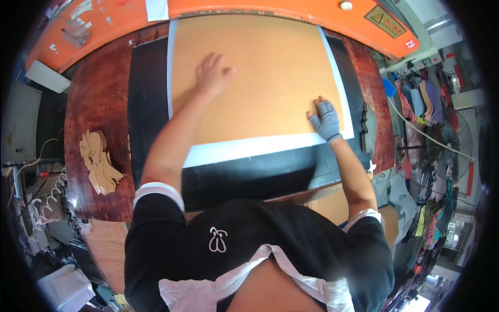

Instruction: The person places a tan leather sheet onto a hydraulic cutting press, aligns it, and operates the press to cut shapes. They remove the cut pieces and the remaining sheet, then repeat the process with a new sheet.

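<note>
A broad tan rectangular sheet [270,78] is spread across the upper centre of the frame, with a white sheet [249,151] showing beneath it along the lower edge and both sides. Both are laid over a flat black board [249,182], which is itself carried by a reddish-brown worn tabletop [99,99]. The far edge of the tan sheet is brought up to an orange painted machine beam [358,28] at the top of the frame.

The bare left hand [214,75] is placed over the upper left part of the tan sheet; its fingers are loosely bent and a little apart, nothing is seen gripped, and because of blur it cannot be told how firmly the sheet is pressed. The right hand [326,122], covered by a grey fingertip-less glove, is laid near the sheet's lower right corner, fingers extended side by side, thumb apart, with nothing clamped.

The laying-out appears to be nearly complete: the sheet is lying flat, and only slight straightening seems left. No cut is visible in it. Shaped pieces are already present elsewhere: a tan stack of ornate cut-outs [101,161] is rested at the left, and a grey jagged-edged piece [369,130] at the right.
</note>
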